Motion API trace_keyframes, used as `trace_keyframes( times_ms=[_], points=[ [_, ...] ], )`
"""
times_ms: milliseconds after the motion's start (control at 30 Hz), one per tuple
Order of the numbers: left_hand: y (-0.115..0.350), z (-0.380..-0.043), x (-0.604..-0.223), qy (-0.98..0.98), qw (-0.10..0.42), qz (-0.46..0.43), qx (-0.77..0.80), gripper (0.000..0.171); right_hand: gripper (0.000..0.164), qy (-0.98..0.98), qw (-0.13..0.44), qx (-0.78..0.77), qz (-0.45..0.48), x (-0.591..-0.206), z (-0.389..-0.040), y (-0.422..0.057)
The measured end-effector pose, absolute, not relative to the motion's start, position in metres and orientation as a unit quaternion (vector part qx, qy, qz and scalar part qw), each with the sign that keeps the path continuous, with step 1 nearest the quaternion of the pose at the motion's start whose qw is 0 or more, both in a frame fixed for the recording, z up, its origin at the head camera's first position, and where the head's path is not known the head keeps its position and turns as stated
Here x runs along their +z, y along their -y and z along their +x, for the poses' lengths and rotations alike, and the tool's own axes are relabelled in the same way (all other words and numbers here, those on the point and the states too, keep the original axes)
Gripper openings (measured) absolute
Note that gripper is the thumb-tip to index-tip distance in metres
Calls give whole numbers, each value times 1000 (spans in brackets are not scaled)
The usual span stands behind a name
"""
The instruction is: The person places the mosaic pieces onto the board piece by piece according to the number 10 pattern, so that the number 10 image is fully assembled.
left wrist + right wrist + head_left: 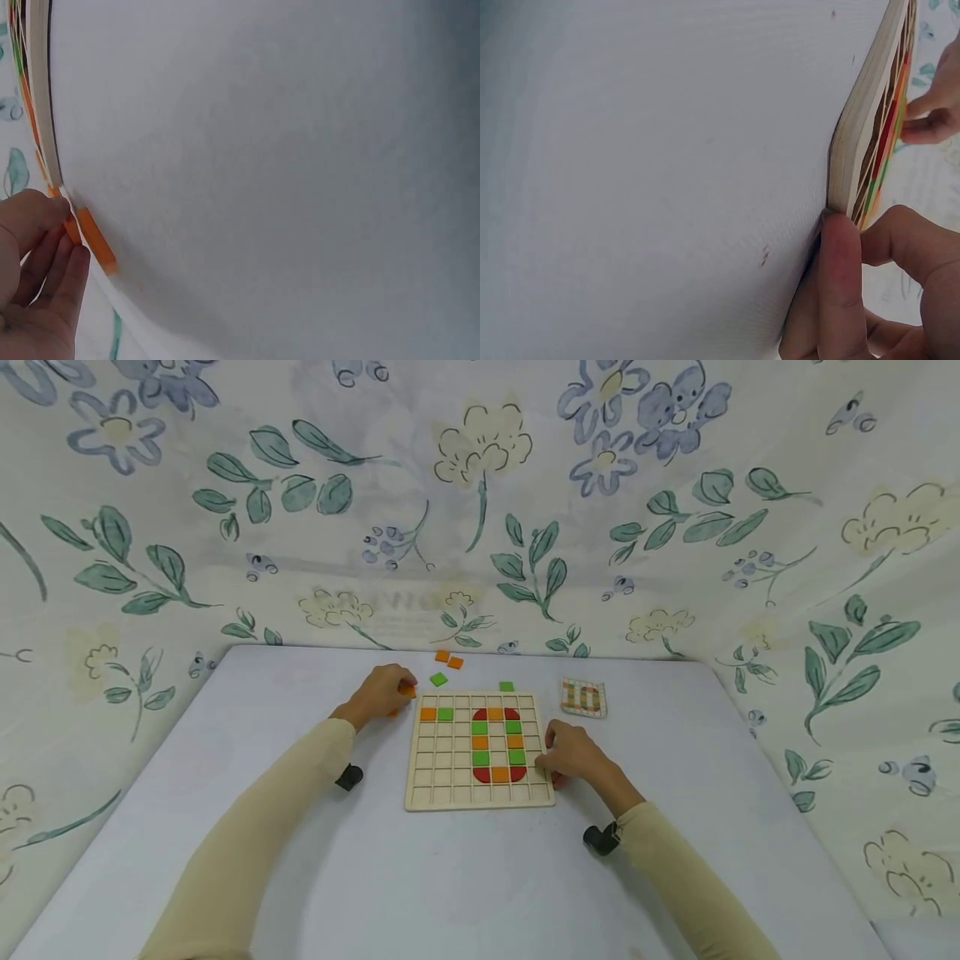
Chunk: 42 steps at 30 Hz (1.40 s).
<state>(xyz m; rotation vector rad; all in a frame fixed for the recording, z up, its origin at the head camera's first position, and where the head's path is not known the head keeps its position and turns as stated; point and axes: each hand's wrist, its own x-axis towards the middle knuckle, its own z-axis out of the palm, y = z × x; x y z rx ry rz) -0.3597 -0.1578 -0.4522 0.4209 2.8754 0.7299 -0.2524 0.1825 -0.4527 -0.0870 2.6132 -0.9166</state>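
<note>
The left hand (381,692) sat at the far left corner of the wooden board (480,799), and its fingers (46,259) curled onto an orange tile (97,240) lying on the white counter (465,877) just beside that corner. From the left wrist view the fingertips touched the tile's edge, pinching it against the counter (a second sliver of orange showed under the fingers there, too hidden to make out).

Over on the other side, the right hand (573,756) gripped the board's right edge near its front corner. The right wrist view showed the thumb (840,277) pressed against the side of the board while a bent finger came over the top, so that hand held the board itself.

On the board, a ring of tiles (497,743) filled the middle-right cells: green and orange squares with red rounded pieces at the corners. An orange square (427,714) and a green square (446,714) lay side by side in the second row at the left.

Loose pieces lay beyond the board's far edge: two orange tiles (448,659) close together, a green tile (438,679) near them, and another green tile (506,687) just beyond the board's far edge. A small pattern card (583,697) lay on the counter to the right of the board, apart from it. A flowered cloth (480,510) hung behind and around the counter.
</note>
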Motion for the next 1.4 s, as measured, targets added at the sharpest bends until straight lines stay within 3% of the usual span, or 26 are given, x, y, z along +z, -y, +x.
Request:
trace_keyframes(
  times_ms=[300, 567, 900, 1400],
  points=[
    [134, -331, -445, -941, 19, 227, 252, 30, 27, -929, 180, -323, -32, -454, -251, -183],
    [118, -306, -442, -920, 54, 303, 241, 28, 26, -931, 182, -316, -30, -454, -253, -182],
    [115, -302, -443, -919, 73, 314, 229, 27, 26, -927, 184, -326, -38, -456, -253, -184],
    [109, -298, -446, -915, 30, 347, 205, 13, 26, -928, 185, -323, -33, -453, -252, -182]
  ],
)
